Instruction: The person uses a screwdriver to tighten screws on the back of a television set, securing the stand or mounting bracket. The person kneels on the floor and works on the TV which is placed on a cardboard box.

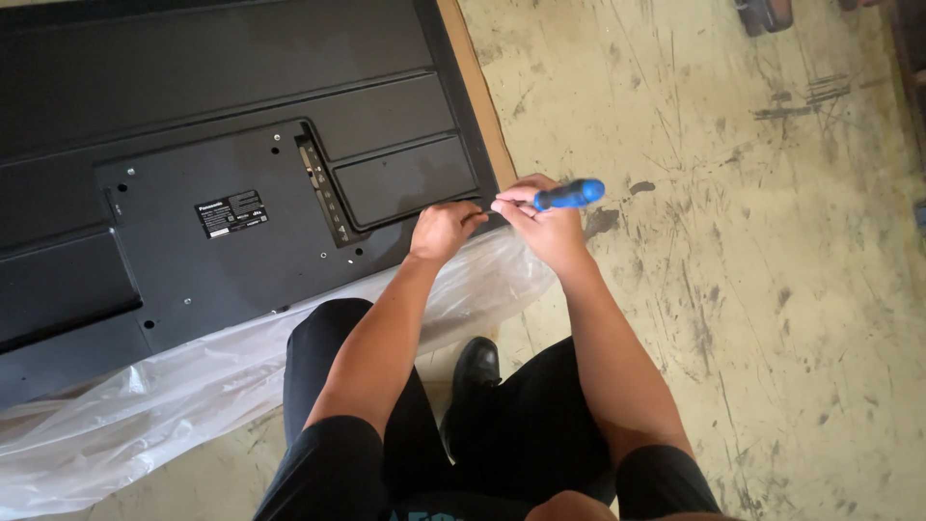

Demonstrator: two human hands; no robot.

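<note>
The person crouched on the floor (772,318), a scuffed, pale concrete surface, over a large black flat-screen television (212,183) that lay face down with its back panel up. The left hand (442,230) rested on the lower right corner of that panel, its fingers (470,218) curled and pressed against the panel's edge, holding nothing that could be made out. Just to the right of them, almost touching, the right hand (548,224) was closed around a screwdriver (569,195) with a blue handle; the handle stuck out to the right above the knuckles, and the shaft pointed left toward the left fingertips, its tip hidden between the two hands. Left of the fingers, on the panel, sat a white and black label (231,213) and a recessed strip of ports (323,188). Below and to the left of both hands, a sheet of clear plastic wrap (203,386) spread out from under the television's near edge. A strip of brown cardboard (477,92) showed along the television's right side, above the fingers. Under the forearms were the person's knees in dark trousers and one black shoe (473,371)
</note>
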